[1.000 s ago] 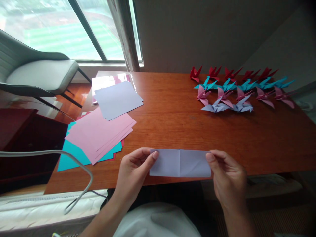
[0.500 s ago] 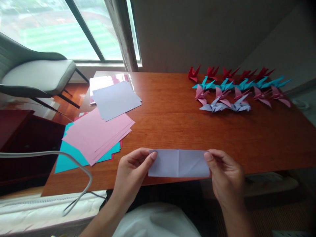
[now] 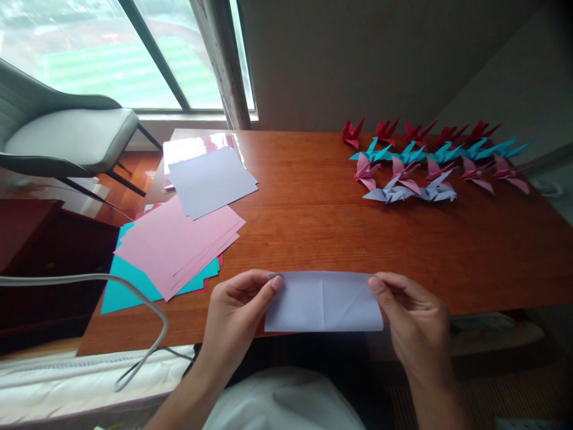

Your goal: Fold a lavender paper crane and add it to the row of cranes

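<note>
A pale lavender sheet of origami paper (image 3: 322,304) is stretched between my two hands at the table's front edge. It shows an upright crease near the middle and a slanting one on the right. My left hand (image 3: 239,310) pinches its upper left corner between thumb and fingers. At the upper right corner, my right hand (image 3: 412,316) grips it the same way. To the left lie loose sheets: lavender paper (image 3: 212,179) on top, pink paper (image 3: 179,245) below it, and turquoise paper (image 3: 129,283) underneath with a bit of red.
Folded paper cranes stand in rows at the back right: red cranes (image 3: 387,130), turquoise cranes (image 3: 412,154), pink cranes (image 3: 405,173) and lavender cranes (image 3: 389,192). A grey cable (image 3: 147,298) loops past the front left of the wooden table (image 3: 295,227). A chair (image 3: 67,131) stands by the window.
The sheet's lower edge has come down and toward me, so more of its face shows. Both hands keep their pinch at the upper corners.
</note>
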`<move>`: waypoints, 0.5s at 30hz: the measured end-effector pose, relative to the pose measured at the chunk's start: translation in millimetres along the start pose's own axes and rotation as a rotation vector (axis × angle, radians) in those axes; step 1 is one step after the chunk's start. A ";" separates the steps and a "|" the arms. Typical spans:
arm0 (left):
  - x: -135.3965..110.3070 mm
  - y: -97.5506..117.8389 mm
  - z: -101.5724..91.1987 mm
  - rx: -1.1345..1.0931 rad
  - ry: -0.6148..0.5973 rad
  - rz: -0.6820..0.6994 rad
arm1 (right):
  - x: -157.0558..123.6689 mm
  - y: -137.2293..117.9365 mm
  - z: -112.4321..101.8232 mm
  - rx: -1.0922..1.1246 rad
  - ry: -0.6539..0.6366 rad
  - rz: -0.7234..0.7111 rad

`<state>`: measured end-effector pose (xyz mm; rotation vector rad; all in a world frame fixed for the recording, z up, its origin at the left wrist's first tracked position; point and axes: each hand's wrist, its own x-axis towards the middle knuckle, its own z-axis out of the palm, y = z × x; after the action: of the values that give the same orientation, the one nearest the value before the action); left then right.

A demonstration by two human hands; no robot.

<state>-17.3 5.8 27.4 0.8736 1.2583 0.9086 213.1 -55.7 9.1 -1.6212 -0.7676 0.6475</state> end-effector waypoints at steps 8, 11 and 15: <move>0.4 -2.2 -3.0 -0.001 -0.005 -0.019 | -0.9 -3.9 0.6 -0.019 -0.056 0.024; 0.8 -3.9 -5.1 -0.002 0.004 -0.024 | -1.1 -5.5 1.2 -0.011 -0.069 0.020; 0.2 -2.0 -4.2 0.015 0.018 -0.023 | -2.4 -4.3 0.3 -0.014 -0.076 0.038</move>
<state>-21.3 5.4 25.1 0.8626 1.2895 0.8921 210.8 -56.9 13.3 -1.6349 -0.7999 0.7356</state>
